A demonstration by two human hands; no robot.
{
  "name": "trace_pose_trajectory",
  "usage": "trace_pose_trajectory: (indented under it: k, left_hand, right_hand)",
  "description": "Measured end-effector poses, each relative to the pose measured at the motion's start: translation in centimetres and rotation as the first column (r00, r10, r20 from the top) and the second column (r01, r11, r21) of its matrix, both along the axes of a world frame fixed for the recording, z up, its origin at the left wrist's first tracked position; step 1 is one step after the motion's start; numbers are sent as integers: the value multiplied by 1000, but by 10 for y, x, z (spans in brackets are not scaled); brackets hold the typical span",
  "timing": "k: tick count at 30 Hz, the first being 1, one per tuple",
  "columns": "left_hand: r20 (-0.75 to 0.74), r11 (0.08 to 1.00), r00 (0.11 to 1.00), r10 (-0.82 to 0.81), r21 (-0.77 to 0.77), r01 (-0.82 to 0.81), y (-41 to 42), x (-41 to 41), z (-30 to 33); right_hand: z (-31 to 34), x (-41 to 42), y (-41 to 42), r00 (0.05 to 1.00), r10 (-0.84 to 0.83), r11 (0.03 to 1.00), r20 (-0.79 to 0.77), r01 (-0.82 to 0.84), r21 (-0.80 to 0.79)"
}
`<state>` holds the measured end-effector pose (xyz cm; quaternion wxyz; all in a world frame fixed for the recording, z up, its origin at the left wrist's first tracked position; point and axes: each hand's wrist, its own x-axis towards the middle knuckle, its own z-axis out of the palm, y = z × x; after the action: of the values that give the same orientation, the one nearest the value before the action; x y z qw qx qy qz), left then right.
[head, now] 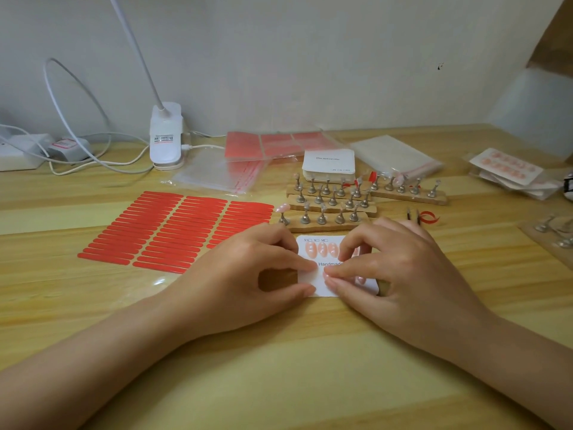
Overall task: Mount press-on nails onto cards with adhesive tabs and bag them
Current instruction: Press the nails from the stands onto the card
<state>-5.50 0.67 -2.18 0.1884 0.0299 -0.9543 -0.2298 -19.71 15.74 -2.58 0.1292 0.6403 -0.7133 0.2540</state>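
Note:
A white card (pixel 319 288) printed "Handmade" lies on the table in front of me. Three pink press-on nails (pixel 322 249) sit in its top row; the rest of that row is hidden by my fingers. My left hand (pixel 248 274) holds the card's left edge between index fingertip and thumb. My right hand (pixel 400 268) pinches a pink nail (pixel 327 275) against the card's lower half. A sheet of red adhesive tabs (pixel 173 231) lies to the left. One pink nail (pixel 282 208) stays on a holder of the wooden nail stands (pixel 331 209).
A stack of blank cards (pixel 328 162), clear bags (pixel 217 175) and more tab sheets (pixel 273 144) lie behind. Bagged nail cards (pixel 508 169) sit far right. Tweezers (pixel 414 216) and a peeled red strip (pixel 430 217) lie right of the stands. Lamp base (pixel 166 138) and cables stand back left.

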Motion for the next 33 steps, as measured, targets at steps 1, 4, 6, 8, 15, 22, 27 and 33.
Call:
trace_pose_trajectory:
  k: [1, 4, 6, 8, 15, 22, 27, 33]
  left_hand:
    - [3, 1000, 1000, 1, 1, -1, 0, 0, 0]
    - [7, 1000, 1000, 0, 9, 0, 0, 0, 0]
    - [10, 1000, 1000, -1, 11, 1, 0, 0, 0]
    - [11, 1000, 1000, -4, 11, 4, 0, 0, 0]
    - [10, 1000, 1000, -11, 11, 11, 0, -1, 0]
    - [14, 1000, 1000, -7, 7, 7, 1, 0, 1]
    - [21, 1000, 1000, -7, 6, 7, 1, 0, 2]
    - [22, 1000, 1000, -5, 12, 5, 1, -1, 2]
  right_hand:
    - [0, 0, 0, 1000, 2, 1000, 3, -2, 2]
    - [2, 0, 2, 1000, 15, 1000, -17, -15, 16]
    - [4, 0, 2, 996, 29, 999, -84, -28, 23]
    - [6, -1, 2, 981, 55, 998, -184, -50, 29]
    - [9, 1, 2, 920, 160, 986, -359, -165, 16]
    - [2, -4, 4, 996, 78, 997, 33, -78, 2]
    - [2, -3, 4, 995, 97, 995, 22, -97, -31]
    - [2, -1, 2, 996, 89, 996, 23, -89, 3]
